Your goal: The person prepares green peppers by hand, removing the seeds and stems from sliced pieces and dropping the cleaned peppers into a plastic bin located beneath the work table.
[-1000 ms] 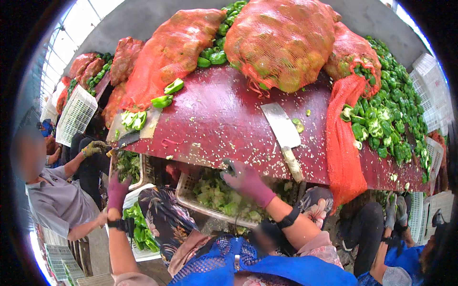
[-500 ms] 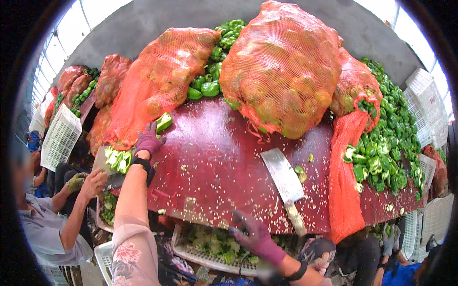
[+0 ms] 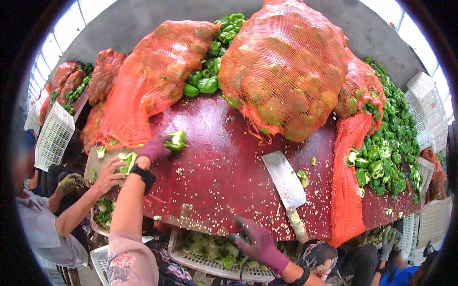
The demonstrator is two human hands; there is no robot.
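Note:
My left hand [image 3: 154, 149], in a dark purple glove, reaches over the left side of the red table [image 3: 214, 176]. Its fingers are closed on a cut green bell pepper [image 3: 176, 141], pale inside. In a matching glove, my right hand [image 3: 260, 242] hangs over the table's front edge, fingers apart and nothing in them. A cleaver [image 3: 286, 186] lies flat to the right, its worn handle toward me. Beside its blade sits a small pepper scrap [image 3: 303, 178]. Left of my left wrist, a co-worker's bare hand [image 3: 109, 176] touches cut pepper pieces [image 3: 127, 163].
Large orange mesh sacks [image 3: 284, 71] line the table's back. A loose mesh end [image 3: 347, 190] drapes over the front edge. Whole and cut green peppers [image 3: 381, 167] pile at the right. A white crate [image 3: 214, 268] with pepper scraps stands below the front edge. Seeds litter the tabletop.
My left hand has closed on the pepper and moved it right and toward me. The co-worker's bare hand has moved onto the cut pieces. My right hand stays off the cleaver.

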